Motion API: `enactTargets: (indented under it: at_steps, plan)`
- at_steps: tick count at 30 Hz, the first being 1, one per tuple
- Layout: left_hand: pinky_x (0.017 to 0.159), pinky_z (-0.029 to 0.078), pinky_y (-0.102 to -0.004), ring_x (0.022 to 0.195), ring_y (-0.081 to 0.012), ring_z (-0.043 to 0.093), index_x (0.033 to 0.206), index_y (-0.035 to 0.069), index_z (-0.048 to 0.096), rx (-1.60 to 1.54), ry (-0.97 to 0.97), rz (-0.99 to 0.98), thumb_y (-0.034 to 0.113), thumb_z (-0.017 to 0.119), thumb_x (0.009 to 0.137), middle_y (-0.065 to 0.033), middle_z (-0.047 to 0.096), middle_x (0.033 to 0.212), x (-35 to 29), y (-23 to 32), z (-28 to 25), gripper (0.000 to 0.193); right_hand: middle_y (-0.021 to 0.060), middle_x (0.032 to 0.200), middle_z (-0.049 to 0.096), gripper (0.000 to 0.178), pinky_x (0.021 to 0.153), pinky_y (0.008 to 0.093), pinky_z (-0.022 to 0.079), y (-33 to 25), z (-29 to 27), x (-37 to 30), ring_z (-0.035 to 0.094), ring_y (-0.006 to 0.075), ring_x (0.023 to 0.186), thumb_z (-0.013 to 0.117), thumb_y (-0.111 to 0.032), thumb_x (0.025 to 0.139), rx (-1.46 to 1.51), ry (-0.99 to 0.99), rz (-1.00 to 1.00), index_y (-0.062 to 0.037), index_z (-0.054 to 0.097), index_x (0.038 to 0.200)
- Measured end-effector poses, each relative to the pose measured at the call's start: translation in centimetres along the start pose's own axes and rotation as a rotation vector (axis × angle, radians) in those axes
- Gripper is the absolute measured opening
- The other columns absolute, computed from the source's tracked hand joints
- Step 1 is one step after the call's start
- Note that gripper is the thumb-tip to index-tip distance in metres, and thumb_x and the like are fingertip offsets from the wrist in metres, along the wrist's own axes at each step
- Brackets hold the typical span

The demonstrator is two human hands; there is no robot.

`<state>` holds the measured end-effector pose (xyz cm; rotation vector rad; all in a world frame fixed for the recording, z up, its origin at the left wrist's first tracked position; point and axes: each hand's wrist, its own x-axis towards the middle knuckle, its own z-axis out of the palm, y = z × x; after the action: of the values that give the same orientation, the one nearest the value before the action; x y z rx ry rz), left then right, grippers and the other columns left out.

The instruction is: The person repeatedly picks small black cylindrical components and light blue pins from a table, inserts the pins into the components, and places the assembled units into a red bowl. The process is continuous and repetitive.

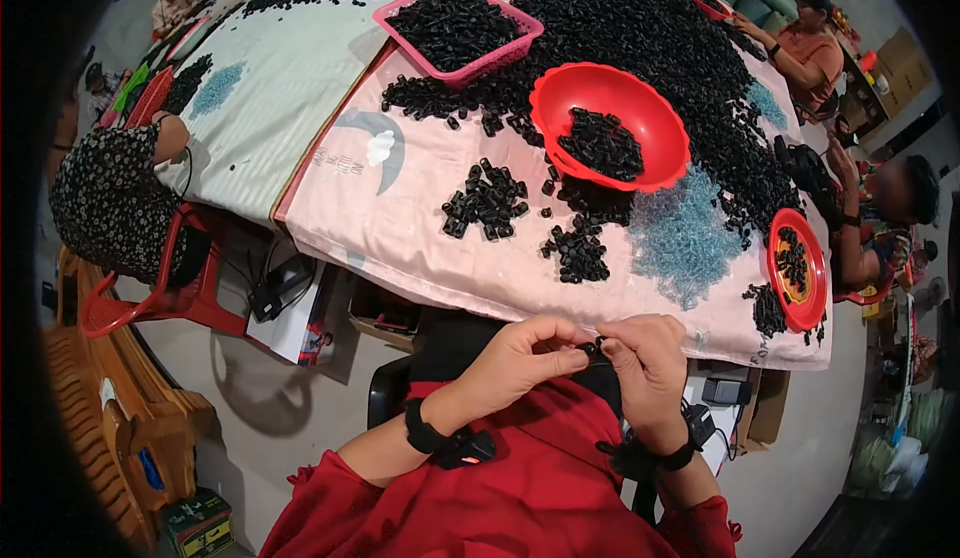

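Observation:
Over my lap, just off the table's front edge, my left hand (540, 353) and my right hand (640, 358) come together fingertip to fingertip. Both pinch a small black plastic part (597, 346), mostly hidden by the fingers. On the pink cloth ahead lie two small piles of black parts, one to the left (484, 200) and one nearer the middle (577, 251). A heap of small clear bluish pieces (685, 238) spreads to the right of them. Behind the piles, a red scalloped bowl (655, 123) holds more black parts.
A pink basket (530, 33) full of black parts stands farther back, beside a large black heap (620, 18). At the right edge sits a red-rimmed plate (815, 288). Other people work around the table; one sits left on a red chair (215, 278). A wooden bench (130, 428) stands lower left.

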<state>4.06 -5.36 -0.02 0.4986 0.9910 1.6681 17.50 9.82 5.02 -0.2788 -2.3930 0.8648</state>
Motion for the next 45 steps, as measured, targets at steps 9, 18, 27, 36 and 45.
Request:
enactTargets:
  at_steps: [9, 18, 27, 36, 45]
  plan:
    - [0.089, 0.052, -0.0229, 0.098, -0.0050, 0.062, 0.125, 0.002, 0.071, 0.057, 0.028, 0.000, 0.013, 0.077, 0.100, 0.0018, 0.069, 0.108, 0.1, -0.2, -0.1, 0.028, 0.0042, 0.090, 0.069, 0.011, 0.088, 0.0381, 0.036, -0.2, 0.4, -0.1, 0.064, 0.0221, 0.085, 0.075, -0.014, 0.097, -0.028, 0.007, 0.000, -0.0078, 0.077, 0.107]
    - [0.088, 0.053, -0.0240, 0.099, -0.0068, 0.063, 0.124, 0.000, 0.071, 0.069, 0.034, -0.025, 0.015, 0.078, 0.099, -0.0001, 0.070, 0.108, 0.0, -0.1, -0.1, 0.030, 0.0039, 0.089, 0.069, 0.013, 0.087, 0.0395, 0.036, 0.2, 0.9, -0.3, 0.064, 0.0227, 0.084, 0.077, -0.011, 0.094, -0.066, 0.004, -0.048, -0.0083, 0.077, 0.107]
    - [0.086, 0.054, -0.0235, 0.096, -0.0073, 0.065, 0.125, -0.002, 0.070, 0.064, 0.085, -0.024, 0.013, 0.077, 0.100, -0.0026, 0.072, 0.110, -0.1, -0.2, 0.4, 0.029, 0.0044, 0.092, 0.069, 0.014, 0.089, 0.0398, 0.035, -1.3, 0.6, -0.2, 0.064, 0.0227, 0.085, 0.076, -0.008, 0.093, -0.002, -0.029, 0.218, -0.0074, 0.075, 0.106]
    - [0.089, 0.056, -0.0243, 0.100, -0.0087, 0.068, 0.126, -0.004, 0.069, 0.033, 0.080, -0.031, 0.008, 0.074, 0.101, -0.0050, 0.074, 0.111, -0.3, 0.0, 0.6, 0.028, 0.0049, 0.092, 0.069, 0.016, 0.092, 0.0427, 0.035, -1.0, 0.2, -0.4, 0.065, 0.0249, 0.090, 0.074, -0.006, 0.092, -0.154, -0.051, 0.015, -0.0068, 0.072, 0.107]
    - [0.092, 0.058, -0.0260, 0.102, -0.0116, 0.072, 0.126, -0.005, 0.068, -0.022, 0.096, -0.080, 0.008, 0.071, 0.102, -0.0083, 0.075, 0.114, -0.4, 0.1, 0.6, 0.027, 0.0063, 0.102, 0.066, 0.030, 0.100, 0.0489, 0.034, -1.4, -0.2, -0.6, 0.065, 0.0242, 0.096, 0.076, -0.006, 0.083, -0.422, -0.123, -0.133, -0.0063, 0.070, 0.113]
